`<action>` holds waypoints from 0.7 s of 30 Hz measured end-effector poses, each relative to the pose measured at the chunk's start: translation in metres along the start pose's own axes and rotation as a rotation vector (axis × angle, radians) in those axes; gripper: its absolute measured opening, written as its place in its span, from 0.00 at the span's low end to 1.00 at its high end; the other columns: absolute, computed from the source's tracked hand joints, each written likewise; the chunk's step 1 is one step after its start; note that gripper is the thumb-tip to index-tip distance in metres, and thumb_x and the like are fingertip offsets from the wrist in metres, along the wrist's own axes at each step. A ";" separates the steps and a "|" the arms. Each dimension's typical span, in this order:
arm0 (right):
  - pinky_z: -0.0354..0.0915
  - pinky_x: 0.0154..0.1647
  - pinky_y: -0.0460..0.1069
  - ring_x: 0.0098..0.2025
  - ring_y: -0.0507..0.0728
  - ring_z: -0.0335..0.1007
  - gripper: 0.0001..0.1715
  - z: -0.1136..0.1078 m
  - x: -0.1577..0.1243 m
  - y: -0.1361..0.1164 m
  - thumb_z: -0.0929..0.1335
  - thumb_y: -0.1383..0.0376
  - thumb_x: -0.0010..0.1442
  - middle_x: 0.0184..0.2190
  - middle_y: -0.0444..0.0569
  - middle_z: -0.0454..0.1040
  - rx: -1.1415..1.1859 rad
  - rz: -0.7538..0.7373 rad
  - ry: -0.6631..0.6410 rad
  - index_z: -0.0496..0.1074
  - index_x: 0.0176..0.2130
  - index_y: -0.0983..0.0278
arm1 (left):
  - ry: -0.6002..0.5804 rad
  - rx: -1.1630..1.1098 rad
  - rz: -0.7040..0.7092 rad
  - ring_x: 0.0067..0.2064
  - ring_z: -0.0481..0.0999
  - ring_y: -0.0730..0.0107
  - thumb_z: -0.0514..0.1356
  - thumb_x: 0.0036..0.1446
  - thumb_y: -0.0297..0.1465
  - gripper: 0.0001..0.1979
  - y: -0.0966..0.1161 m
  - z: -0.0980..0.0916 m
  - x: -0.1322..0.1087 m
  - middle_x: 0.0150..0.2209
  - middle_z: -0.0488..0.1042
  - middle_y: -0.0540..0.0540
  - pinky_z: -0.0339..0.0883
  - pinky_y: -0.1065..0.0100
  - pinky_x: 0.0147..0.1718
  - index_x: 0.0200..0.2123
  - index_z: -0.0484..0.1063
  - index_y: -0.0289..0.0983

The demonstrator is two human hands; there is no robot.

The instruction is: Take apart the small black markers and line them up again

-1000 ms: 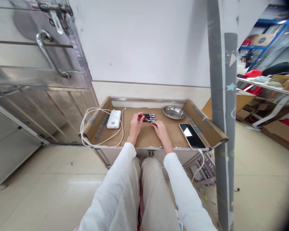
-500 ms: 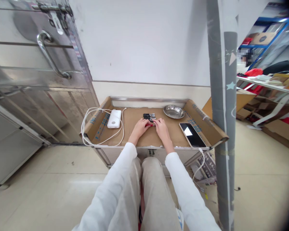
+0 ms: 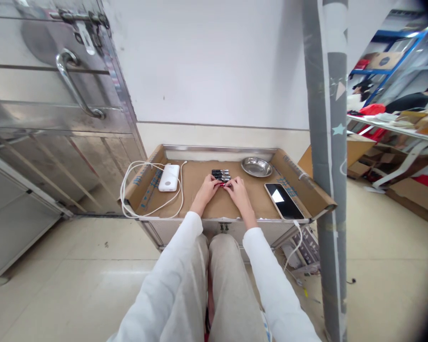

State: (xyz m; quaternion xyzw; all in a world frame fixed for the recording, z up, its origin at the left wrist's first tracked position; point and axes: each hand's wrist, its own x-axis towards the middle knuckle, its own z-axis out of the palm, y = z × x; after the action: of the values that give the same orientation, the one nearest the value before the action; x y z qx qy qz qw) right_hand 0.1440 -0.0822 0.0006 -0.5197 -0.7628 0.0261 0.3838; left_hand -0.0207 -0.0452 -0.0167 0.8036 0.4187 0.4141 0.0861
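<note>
My left hand (image 3: 208, 187) and my right hand (image 3: 236, 188) meet over the brown cardboard sheet (image 3: 214, 202) on a low metal case. Their fingertips pinch a small red and black item (image 3: 222, 185) between them; it is too small to name. Just beyond the fingers lie several black pens or markers (image 3: 220, 174) side by side. Both hands have their fingers curled in.
A white power bank (image 3: 169, 177) with a looping white cable (image 3: 128, 190) lies at the left. A steel bowl (image 3: 256, 166) and a dark phone (image 3: 283, 200) lie at the right. A grey pole (image 3: 326, 156) rises at the right; a steel door (image 3: 57, 95) stands left.
My left hand has drawn back from the row of black items toward my right hand, and both now pinch the small red piece together. The view shifted slightly.
</note>
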 end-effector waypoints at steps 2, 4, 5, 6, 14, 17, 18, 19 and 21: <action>0.62 0.46 0.54 0.41 0.59 0.62 0.09 0.000 -0.001 0.000 0.61 0.65 0.62 0.35 0.51 0.67 -0.007 0.027 -0.019 0.71 0.34 0.62 | 0.000 0.006 -0.006 0.43 0.70 0.66 0.58 0.57 0.28 0.08 0.000 0.001 0.000 0.38 0.65 0.45 0.67 0.59 0.49 0.39 0.74 0.38; 0.62 0.45 0.54 0.40 0.59 0.63 0.10 0.001 -0.001 0.002 0.61 0.65 0.63 0.35 0.51 0.67 -0.002 0.046 -0.030 0.71 0.35 0.62 | -0.014 -0.017 -0.015 0.43 0.70 0.67 0.57 0.57 0.27 0.09 0.000 0.001 0.000 0.38 0.65 0.45 0.67 0.59 0.48 0.42 0.73 0.38; 0.62 0.45 0.53 0.40 0.59 0.64 0.11 0.001 -0.001 0.002 0.60 0.66 0.63 0.35 0.51 0.68 0.006 0.049 -0.032 0.71 0.35 0.62 | -0.019 -0.032 -0.016 0.42 0.70 0.67 0.56 0.57 0.26 0.10 0.000 0.001 0.000 0.39 0.64 0.45 0.68 0.60 0.48 0.43 0.71 0.37; 0.63 0.45 0.53 0.40 0.58 0.64 0.11 0.001 0.000 0.003 0.60 0.66 0.63 0.35 0.51 0.68 0.016 0.045 -0.035 0.71 0.35 0.62 | -0.020 -0.044 -0.012 0.42 0.70 0.67 0.56 0.57 0.25 0.11 0.001 0.000 0.000 0.40 0.64 0.44 0.68 0.60 0.47 0.44 0.70 0.37; 0.62 0.46 0.52 0.42 0.58 0.65 0.13 0.001 0.000 0.001 0.59 0.68 0.63 0.37 0.52 0.70 -0.002 0.008 -0.066 0.72 0.38 0.63 | -0.049 0.022 0.083 0.44 0.66 0.65 0.56 0.58 0.28 0.05 0.005 -0.001 -0.001 0.38 0.65 0.45 0.65 0.59 0.49 0.38 0.71 0.38; 0.62 0.46 0.52 0.42 0.58 0.64 0.13 0.000 0.000 0.001 0.59 0.67 0.63 0.36 0.52 0.70 -0.030 0.004 -0.059 0.72 0.38 0.62 | -0.043 0.025 0.062 0.43 0.66 0.65 0.56 0.58 0.28 0.04 0.004 -0.001 -0.001 0.37 0.65 0.46 0.65 0.60 0.47 0.36 0.71 0.38; 0.62 0.46 0.53 0.42 0.58 0.64 0.14 0.000 0.000 0.000 0.59 0.67 0.63 0.36 0.52 0.70 -0.042 0.008 -0.054 0.72 0.38 0.62 | -0.038 0.029 0.053 0.43 0.67 0.65 0.56 0.58 0.29 0.03 0.004 -0.001 -0.001 0.36 0.65 0.46 0.66 0.60 0.46 0.35 0.70 0.38; 0.62 0.45 0.53 0.41 0.58 0.64 0.13 0.000 -0.001 0.000 0.59 0.67 0.63 0.36 0.52 0.70 -0.055 0.016 -0.047 0.72 0.38 0.62 | -0.034 0.040 0.043 0.42 0.67 0.65 0.57 0.58 0.29 0.03 0.005 -0.002 -0.001 0.36 0.65 0.46 0.66 0.60 0.45 0.34 0.70 0.38; 0.62 0.45 0.53 0.41 0.59 0.64 0.13 0.000 -0.001 0.000 0.59 0.66 0.63 0.36 0.53 0.70 -0.077 0.036 -0.034 0.72 0.38 0.62 | -0.025 0.079 0.014 0.41 0.67 0.64 0.57 0.57 0.28 0.02 0.007 -0.004 -0.002 0.35 0.65 0.46 0.66 0.60 0.44 0.32 0.69 0.37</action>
State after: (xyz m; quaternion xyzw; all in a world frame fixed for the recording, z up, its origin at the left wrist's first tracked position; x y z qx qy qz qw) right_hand 0.1447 -0.0830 -0.0002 -0.5471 -0.7603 0.0125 0.3500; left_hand -0.0201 -0.0515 -0.0118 0.8142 0.4281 0.3880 0.0568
